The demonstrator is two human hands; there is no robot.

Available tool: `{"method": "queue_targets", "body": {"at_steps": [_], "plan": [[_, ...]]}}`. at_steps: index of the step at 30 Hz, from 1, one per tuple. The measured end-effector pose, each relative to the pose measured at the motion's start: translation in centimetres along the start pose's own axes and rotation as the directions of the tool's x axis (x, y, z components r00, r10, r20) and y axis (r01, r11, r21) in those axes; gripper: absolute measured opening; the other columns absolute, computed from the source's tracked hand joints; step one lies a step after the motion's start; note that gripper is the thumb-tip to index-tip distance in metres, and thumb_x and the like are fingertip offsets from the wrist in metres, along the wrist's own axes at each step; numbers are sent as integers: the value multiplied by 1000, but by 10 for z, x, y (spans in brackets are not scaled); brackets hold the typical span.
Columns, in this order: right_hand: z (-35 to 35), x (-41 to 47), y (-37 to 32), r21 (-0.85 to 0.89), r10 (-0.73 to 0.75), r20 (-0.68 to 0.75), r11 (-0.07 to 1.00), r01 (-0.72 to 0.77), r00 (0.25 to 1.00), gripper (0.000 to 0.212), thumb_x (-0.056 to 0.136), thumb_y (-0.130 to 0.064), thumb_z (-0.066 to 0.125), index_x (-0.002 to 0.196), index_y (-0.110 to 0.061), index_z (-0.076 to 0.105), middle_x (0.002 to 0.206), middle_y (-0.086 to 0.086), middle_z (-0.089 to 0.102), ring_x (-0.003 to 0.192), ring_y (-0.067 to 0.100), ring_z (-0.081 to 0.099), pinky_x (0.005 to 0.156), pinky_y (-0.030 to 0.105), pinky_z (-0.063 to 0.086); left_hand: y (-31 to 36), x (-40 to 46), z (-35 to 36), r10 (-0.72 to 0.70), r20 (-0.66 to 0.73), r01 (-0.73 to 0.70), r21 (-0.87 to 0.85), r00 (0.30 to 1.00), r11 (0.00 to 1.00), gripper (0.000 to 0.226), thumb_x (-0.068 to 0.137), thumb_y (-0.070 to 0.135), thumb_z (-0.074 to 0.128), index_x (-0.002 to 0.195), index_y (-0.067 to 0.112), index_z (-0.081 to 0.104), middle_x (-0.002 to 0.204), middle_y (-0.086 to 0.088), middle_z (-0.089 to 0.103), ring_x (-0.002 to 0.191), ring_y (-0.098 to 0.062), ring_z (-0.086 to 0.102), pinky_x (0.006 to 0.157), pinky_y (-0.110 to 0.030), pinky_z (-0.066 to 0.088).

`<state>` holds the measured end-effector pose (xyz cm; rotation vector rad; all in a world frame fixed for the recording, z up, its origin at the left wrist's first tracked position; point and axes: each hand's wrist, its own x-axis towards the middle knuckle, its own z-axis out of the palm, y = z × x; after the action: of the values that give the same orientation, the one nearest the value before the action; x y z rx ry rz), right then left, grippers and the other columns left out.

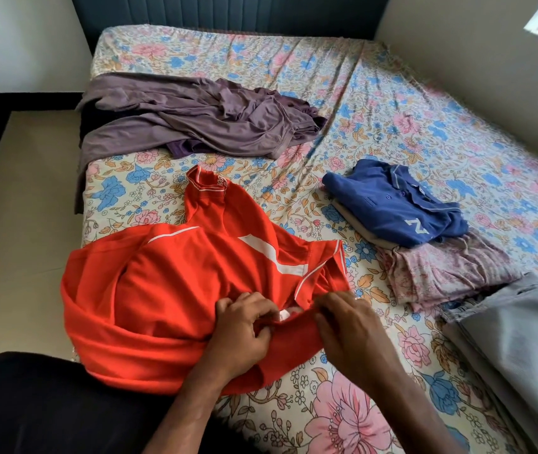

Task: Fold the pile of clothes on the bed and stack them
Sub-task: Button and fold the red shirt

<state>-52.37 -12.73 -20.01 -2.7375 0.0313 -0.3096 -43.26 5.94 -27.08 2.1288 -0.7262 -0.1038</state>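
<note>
red shirt (176, 290) pinched by two hands; two folded garments stacked

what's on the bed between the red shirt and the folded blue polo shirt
Head view: only bare floral bedsheet lies between the red shirt with white stripes and the folded blue polo shirt.

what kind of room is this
Most likely a bedroom in a home: a bed with a floral sheet and a dark padded headboard, with clothes such as a red shirt spread on it.
</note>
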Motion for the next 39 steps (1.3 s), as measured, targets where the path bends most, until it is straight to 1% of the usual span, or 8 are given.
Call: {"method": "queue_targets", "body": {"at_steps": [4,8,13,19,27,31,34,39], "plan": [[12,-7,10,-16,49,106,999,-47,993,17,81,-22,57,94,-24,67,83,-11,59,74,9,52,72,32,50,10,-1,0,29,-23,-24,174,999,984,14,64,34,60,78,32,60,91,23,55,96,1,50,80,-37,26],[17,-13,16,95,1,79,995,-9,997,25,83,-15,58,103,-25,69,90,-11,62,80,6,55,72,26,51,38,17,8,32,-180,-2,167,983,986,7,85,34,56,84,32,63,87,18,64,92,-4,56,79,-38,33],[10,-15,20,259,10,-34,966,-1,999,19,91,-22,58,105,-28,69,91,-18,66,74,1,61,63,27,54,27,17,28,-76,-48,85,221,996,972,17,79,44,63,90,33,71,93,16,62,99,-8,59,83,-39,36],[16,-14,17,252,-28,29,968,20,999,18,92,-28,57,105,-36,65,88,-20,65,72,4,62,67,41,55,23,10,33,-126,-89,140,172,988,975,18,76,39,72,93,33,73,96,17,59,100,-9,57,85,-40,38],[29,-5,-1,296,-8,-118,954,43,993,16,87,-20,60,99,-26,69,92,-17,64,80,5,60,67,34,52,26,4,41,-65,-154,107,285,986,953,11,89,40,70,97,34,65,90,12,60,89,-18,61,75,-42,39],[32,-3,-2,240,49,-182,971,-4,982,13,83,-24,58,94,-22,66,84,-13,60,75,4,53,66,27,45,23,2,36,-58,-194,76,85,979,993,31,94,58,41,102,38,62,97,17,55,95,-9,57,78,-38,33],[29,-1,5,202,85,-137,978,-56,987,12,83,-29,57,93,-26,62,78,-12,57,69,4,51,62,24,41,29,5,34,-43,-209,33,-49,977,998,20,93,53,48,102,39,60,104,23,58,104,1,56,83,-40,35],[24,4,4,167,46,-90,986,-30,995,16,86,-31,56,95,-24,66,80,-11,61,71,7,53,64,29,47,25,8,35,-80,-159,28,-304,984,952,8,91,40,59,97,37,60,96,24,69,87,5,64,85,-52,46]]}}
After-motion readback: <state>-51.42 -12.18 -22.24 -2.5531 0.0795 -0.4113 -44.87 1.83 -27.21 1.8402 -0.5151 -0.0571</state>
